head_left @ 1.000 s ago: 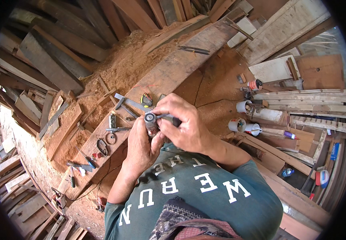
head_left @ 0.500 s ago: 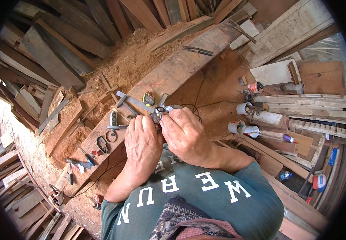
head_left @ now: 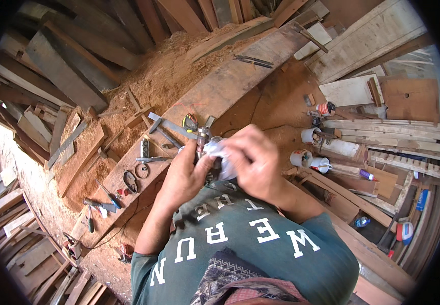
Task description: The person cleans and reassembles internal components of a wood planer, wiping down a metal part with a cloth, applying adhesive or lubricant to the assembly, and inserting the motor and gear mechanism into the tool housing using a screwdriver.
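Observation:
My left hand [head_left: 185,173] is wrapped round a metal shaft-like part [head_left: 203,137], whose ringed, bearing-like end points up past the thumb. Its lower part is hidden by my hands. A crumpled white cloth or plastic piece [head_left: 215,149] lies against the part, pinched in the fingers of my right hand [head_left: 254,165], which is smeared by motion. Just beyond them on the wooden bench plank [head_left: 220,91] lie a yellow and black tape measure [head_left: 189,122], a metal square [head_left: 174,127] and a hammer-like tool [head_left: 166,136].
Leftward along the plank are a black ring [head_left: 141,171], a dark oval guard [head_left: 130,181] and a screwdriver [head_left: 90,221]. Black pliers [head_left: 253,61] lie at the far end. Sawdust [head_left: 164,61] and stacked boards border the left; buckets [head_left: 301,158] stand at right.
My right hand has moved right and turned, bringing the white piece into fuller view. My left hand has rolled, so its thumb shows, and the metal part now stands more upright.

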{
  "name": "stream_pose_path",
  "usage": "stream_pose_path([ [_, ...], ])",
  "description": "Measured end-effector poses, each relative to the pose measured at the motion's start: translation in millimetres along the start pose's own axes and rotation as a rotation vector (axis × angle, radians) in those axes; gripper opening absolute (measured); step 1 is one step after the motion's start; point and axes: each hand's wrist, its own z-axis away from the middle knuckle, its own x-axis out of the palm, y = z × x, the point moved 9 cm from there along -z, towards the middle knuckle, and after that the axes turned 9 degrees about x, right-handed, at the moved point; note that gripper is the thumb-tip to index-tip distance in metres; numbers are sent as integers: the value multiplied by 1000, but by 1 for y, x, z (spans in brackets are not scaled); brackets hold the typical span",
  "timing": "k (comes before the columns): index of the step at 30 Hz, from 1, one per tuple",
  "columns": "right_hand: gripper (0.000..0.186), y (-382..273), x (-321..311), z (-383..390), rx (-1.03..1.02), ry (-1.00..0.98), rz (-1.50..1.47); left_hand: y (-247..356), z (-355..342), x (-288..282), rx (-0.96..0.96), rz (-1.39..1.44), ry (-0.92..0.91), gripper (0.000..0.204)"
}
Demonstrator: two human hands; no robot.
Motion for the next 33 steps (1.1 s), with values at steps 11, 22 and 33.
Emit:
stream_pose_path([
  [11, 26, 81, 42, -5, 584, -272, -625, -43, 10, 23, -136, 928, -147, 56],
  [22, 21, 42, 36, -11, 105, -256, -144, -50, 19, 20, -179, 979, -61, 33],
  [33, 30, -6, 46, 11, -262, -215, 165, -36, 9, 8, -9, 346, -10, 22],
])
